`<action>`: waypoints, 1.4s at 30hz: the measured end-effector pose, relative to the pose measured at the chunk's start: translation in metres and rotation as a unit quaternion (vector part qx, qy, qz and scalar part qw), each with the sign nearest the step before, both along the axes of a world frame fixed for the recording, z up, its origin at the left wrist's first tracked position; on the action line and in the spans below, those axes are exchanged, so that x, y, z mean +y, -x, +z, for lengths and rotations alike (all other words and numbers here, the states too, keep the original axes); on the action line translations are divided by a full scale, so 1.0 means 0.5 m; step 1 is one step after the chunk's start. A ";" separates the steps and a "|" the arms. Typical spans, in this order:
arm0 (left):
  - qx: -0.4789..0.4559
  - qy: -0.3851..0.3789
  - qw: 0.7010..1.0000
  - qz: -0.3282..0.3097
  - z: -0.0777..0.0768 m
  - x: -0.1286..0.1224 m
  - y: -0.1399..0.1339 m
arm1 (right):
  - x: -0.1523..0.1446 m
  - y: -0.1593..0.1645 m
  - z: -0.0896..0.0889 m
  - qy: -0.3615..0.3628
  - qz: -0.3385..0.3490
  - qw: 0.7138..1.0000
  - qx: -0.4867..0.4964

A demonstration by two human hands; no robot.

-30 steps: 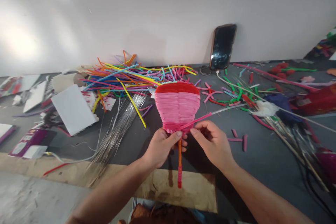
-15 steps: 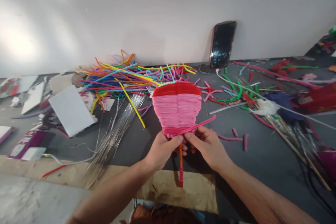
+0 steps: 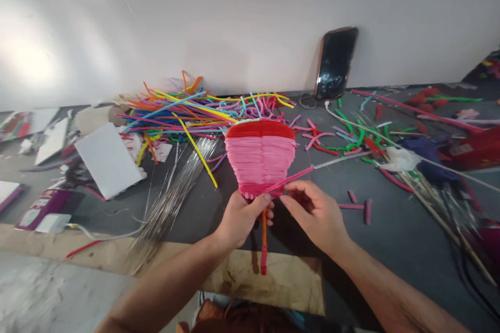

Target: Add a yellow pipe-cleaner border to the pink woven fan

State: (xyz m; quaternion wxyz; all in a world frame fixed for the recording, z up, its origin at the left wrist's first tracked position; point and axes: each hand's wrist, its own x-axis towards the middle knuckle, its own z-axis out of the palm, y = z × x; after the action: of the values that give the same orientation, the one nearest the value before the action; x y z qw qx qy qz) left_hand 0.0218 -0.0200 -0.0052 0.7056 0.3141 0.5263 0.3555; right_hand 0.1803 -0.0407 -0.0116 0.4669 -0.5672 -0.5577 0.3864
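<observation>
A fan-shaped piece [image 3: 261,153] made of pipe cleaners stands upright before me, pink with a red band along its top and darker pink at its base. Below it hangs an orange stem [image 3: 264,229] with a pink-red tip. My left hand [image 3: 246,218] is closed around the base and the top of the stem, thumb in front. A loose dark pink pipe cleaner [image 3: 295,177] crosses the base and sticks out to the upper right. My right hand [image 3: 314,213] has thumb and forefinger at the base's right corner, pinching near that pipe cleaner's short end; the fingertips partly hide it.
A pile of colourful pipe cleaners [image 3: 167,109] lies at the back, with a bundle of thin wires [image 3: 177,192] in front. A phone [image 3: 336,62] leans on the wall, its white cable [image 3: 375,138] running right. A white card [image 3: 109,161] and scraps lie left; green and pink offcuts lie right.
My right hand has drawn slightly away to the right from my left hand. The fan-shaped piece has shifted a little left in view, still held by my left hand.
</observation>
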 end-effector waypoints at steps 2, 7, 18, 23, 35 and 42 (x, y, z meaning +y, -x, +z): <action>-0.005 0.003 1.000 -0.004 0.001 -0.002 -0.002 | -0.002 0.001 -0.002 -0.058 0.025 0.996 -0.064; -0.052 0.007 0.998 -0.039 0.006 -0.001 -0.002 | -0.001 -0.004 0.006 -0.098 0.031 0.984 -0.143; -0.104 -0.012 0.992 -0.073 0.002 0.001 0.002 | -0.004 -0.004 0.007 -0.095 0.016 0.980 -0.176; -0.113 -0.017 0.990 -0.082 0.003 0.004 0.006 | -0.003 -0.007 0.012 -0.120 0.019 0.978 -0.172; -0.100 -0.041 0.993 -0.036 -0.005 0.002 0.001 | 0.000 -0.004 -0.007 -0.149 0.061 0.966 -0.204; -0.141 -0.016 0.990 0.003 0.000 0.003 0.000 | -0.004 0.008 -0.009 0.071 0.076 0.994 0.020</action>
State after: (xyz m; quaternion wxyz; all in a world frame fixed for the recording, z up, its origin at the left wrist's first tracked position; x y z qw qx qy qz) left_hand 0.0218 -0.0183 -0.0052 0.7666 0.2707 0.4163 0.4071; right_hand 0.1765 -0.0428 -0.0160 0.4059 -0.5473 -0.5603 0.4709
